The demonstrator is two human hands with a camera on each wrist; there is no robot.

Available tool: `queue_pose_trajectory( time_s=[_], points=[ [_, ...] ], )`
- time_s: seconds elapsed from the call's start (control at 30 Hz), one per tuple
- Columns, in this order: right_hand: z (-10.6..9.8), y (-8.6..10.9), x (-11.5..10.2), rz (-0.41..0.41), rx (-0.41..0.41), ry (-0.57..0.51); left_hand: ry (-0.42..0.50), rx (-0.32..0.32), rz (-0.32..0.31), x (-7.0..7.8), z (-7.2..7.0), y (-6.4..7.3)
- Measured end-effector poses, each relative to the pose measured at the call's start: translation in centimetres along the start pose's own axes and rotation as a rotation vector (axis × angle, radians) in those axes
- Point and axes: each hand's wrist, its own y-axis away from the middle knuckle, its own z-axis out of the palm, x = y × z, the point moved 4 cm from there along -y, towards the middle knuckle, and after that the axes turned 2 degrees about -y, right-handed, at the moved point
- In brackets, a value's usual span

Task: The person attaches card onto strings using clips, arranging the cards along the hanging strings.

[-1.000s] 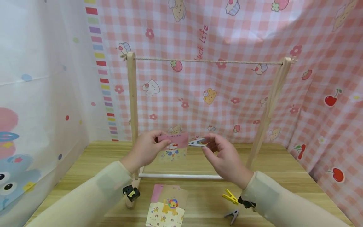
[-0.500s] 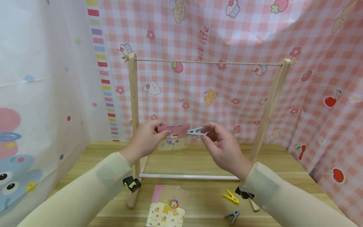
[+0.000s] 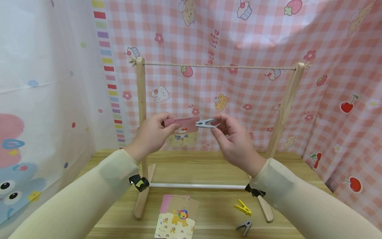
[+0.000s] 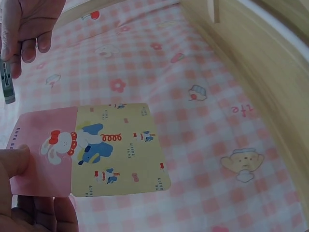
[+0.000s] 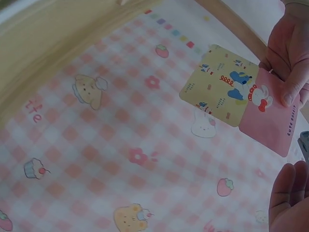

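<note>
A pink and yellow card with a rabbit on it (image 3: 186, 137) is pinched at its left edge by my left hand (image 3: 153, 134). In the left wrist view the thumb lies on the card's pink half (image 4: 48, 169), with fingers behind. My right hand (image 3: 235, 142) pinches a grey clothespin (image 3: 206, 123) between thumb and fingers, its tip pointing at the card's right edge. In the left wrist view the clothespin (image 4: 7, 82) stands apart from the card. Both hands are below the rope (image 3: 221, 66) strung between two wooden posts.
Cards, a lion one on top (image 3: 179, 217), lie on the wooden table (image 3: 119, 225). A yellow clothespin (image 3: 243, 207) and another grey clothespin (image 3: 245, 227) lie to the right. The left post (image 3: 141, 99), right post (image 3: 286, 106) and white bar (image 3: 197, 186) form a frame.
Both hands have risen toward the rope, carrying the card and the grey clothespin. The card and clothespin keep nearly the same spacing. The things on the table have stayed put.
</note>
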Motion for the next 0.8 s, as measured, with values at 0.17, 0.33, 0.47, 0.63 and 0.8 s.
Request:
queue_pose_trajectory(
  time_s=[0.17, 0.33, 0.47, 0.63, 0.8],
  points=[
    [-0.3, -1.2, -0.6, -0.028, 0.036, 0.01, 0.03, 0.036, 0.033, 0.9, -0.9, -0.6],
    [-0.5, -2.2, -1.3, -0.04, 0.055, 0.011, 0.037, 0.061, 0.048, 1.6, -1.8, -1.3],
    [-0.8, -2.9, -1.7, -0.066, 0.079, 0.019, 0.034, 0.077, 0.046, 2.1, -2.4, -1.8],
    [-1.1, -3.7, -2.1, -0.086, 0.129, 0.029, 0.047, 0.101, 0.054, 2.8, -2.9, -2.1],
    [-1.5, -4.7, -2.7, -0.089, 0.169, 0.042, 0.088, 0.12, 0.062, 3.5, -3.3, -2.2]
  ],
)
